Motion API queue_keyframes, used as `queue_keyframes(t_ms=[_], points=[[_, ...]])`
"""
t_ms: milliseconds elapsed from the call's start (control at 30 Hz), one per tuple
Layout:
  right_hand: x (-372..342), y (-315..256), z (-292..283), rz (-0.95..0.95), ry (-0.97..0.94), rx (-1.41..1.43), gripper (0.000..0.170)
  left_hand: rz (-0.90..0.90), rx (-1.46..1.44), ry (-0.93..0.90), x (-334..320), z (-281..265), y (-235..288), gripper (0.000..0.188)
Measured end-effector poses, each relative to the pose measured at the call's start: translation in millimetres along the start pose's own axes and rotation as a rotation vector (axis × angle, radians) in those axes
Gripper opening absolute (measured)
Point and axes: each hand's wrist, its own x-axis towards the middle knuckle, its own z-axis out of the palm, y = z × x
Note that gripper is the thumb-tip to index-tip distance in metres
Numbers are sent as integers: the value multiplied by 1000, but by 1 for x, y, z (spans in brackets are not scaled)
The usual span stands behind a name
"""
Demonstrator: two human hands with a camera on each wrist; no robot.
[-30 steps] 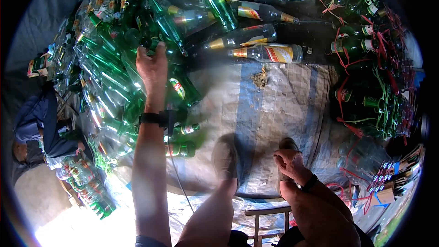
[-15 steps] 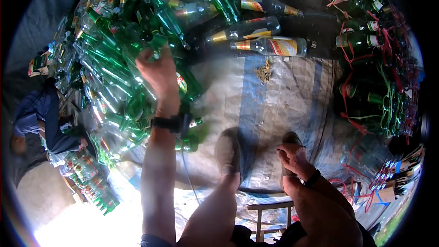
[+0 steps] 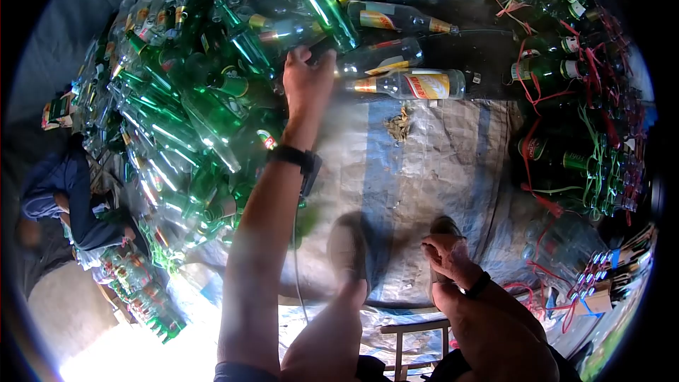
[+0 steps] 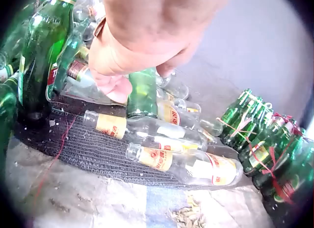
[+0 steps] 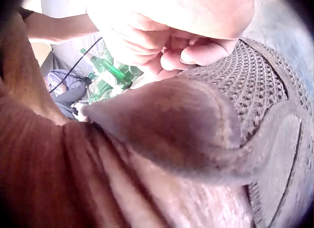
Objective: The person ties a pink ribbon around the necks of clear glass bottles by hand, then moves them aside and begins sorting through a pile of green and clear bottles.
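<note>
My left hand (image 3: 308,88) reaches over the bottle pile, thumb and forefinger apart, right by the base of a green glass bottle (image 3: 329,10). In the left wrist view, that bottle (image 4: 142,98) shows behind the hand, between thumb (image 4: 114,88) and fingers; the hand hides its upper part. Just right of the hand lie clear labelled bottles (image 3: 428,85) on their sides. My right hand (image 3: 449,255) hangs by the right knee above a shoe, holding nothing. Its fingers (image 5: 191,53) are loosely curled in the right wrist view.
Green bottles (image 3: 163,117) are heaped on the left. Bundles of green bottles tied with red and green string (image 3: 566,148) stand on the right. A woven tarp (image 3: 431,170) with blue stripes covers the ground. Another person (image 3: 60,194) sits bent at the far left.
My left hand first moves back from the green heap, then swings right and forward to the green bottle lying at the top middle. The right hand stays by the knee.
</note>
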Motion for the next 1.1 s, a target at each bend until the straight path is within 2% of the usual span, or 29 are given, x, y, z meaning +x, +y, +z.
queue_keyframes(t_ms=[100,167,200,300,333,400,467,600,667,700,767,867,1000,1067,1100], points=[[0,5,3,-24,11,-31,10,23,-1,12,25,15,4,70],[-1,8,7,-18,21,22,12,-33,63,10,43,23,6,80],[-2,9,6,-17,19,20,12,-2,43,24,51,28,6,83],[1,9,3,22,-48,12,14,6,73,12,60,31,24,84],[1,9,4,37,-58,8,14,-57,142,-1,63,31,36,75],[1,8,3,56,-70,4,14,-68,146,-5,81,46,24,69],[4,6,1,-9,-1,4,13,-63,126,11,90,53,18,56],[5,5,1,48,-54,-7,12,-82,172,33,85,57,24,57],[5,8,4,28,-12,11,11,-162,93,-80,83,55,28,74],[4,10,4,30,-13,9,11,-163,91,-81,82,55,30,74],[3,11,5,63,-80,-16,11,-140,-36,-131,83,54,29,63],[7,7,2,11,-21,-21,10,-148,-72,-86,86,60,25,60],[5,6,1,34,-52,-37,11,-166,-132,-74,89,67,17,54],[1,10,4,5,-5,-70,12,-114,-327,-124,82,63,21,48],[1,11,4,4,-6,-68,12,-114,-325,-123,80,60,23,48]])
